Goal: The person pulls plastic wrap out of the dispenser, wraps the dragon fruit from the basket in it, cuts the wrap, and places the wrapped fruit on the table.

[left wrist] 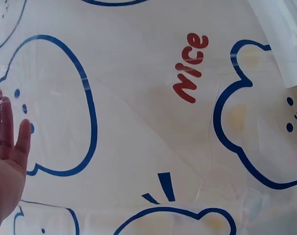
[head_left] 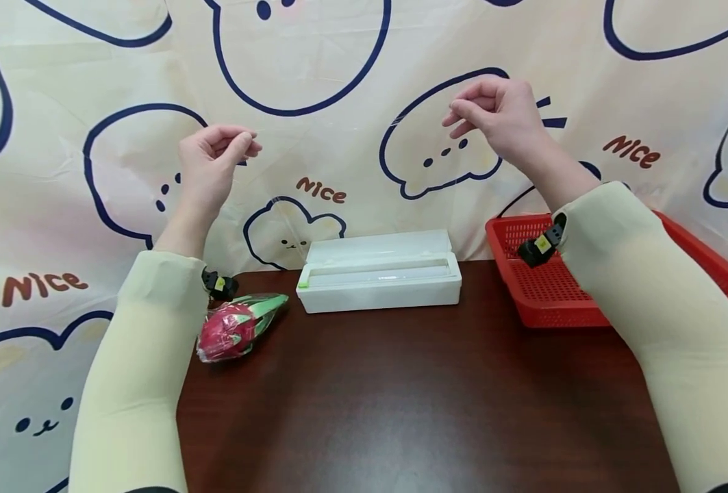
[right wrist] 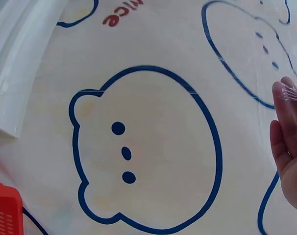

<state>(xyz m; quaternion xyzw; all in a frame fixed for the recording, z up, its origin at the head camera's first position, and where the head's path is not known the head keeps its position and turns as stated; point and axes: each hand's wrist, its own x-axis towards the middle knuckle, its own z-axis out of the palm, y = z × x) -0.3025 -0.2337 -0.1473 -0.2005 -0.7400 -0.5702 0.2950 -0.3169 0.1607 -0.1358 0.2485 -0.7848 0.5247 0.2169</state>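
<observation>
My left hand [head_left: 209, 168] is raised in front of the patterned backdrop, its thumb and fingertips pinching one side of clear cling film [right wrist: 289, 93]. At about the same height, my right hand [head_left: 502, 116] pinches the other side. The film shows only as faint glints and creases; its lower end is hard to make out. Between and below the hands stands a long white cling film box [head_left: 379, 287], lid up, with a pale roll lying inside. Left of the box, near my left sleeve, lies a dragon fruit [head_left: 231, 332] under shiny clear wrap.
A red perforated plastic basket [head_left: 557, 315] stands at the right, partly behind my right sleeve. Everything rests on a dark brown table [head_left: 388, 397]. A cream backdrop [head_left: 351, 150] with blue cartoon outlines hangs directly behind.
</observation>
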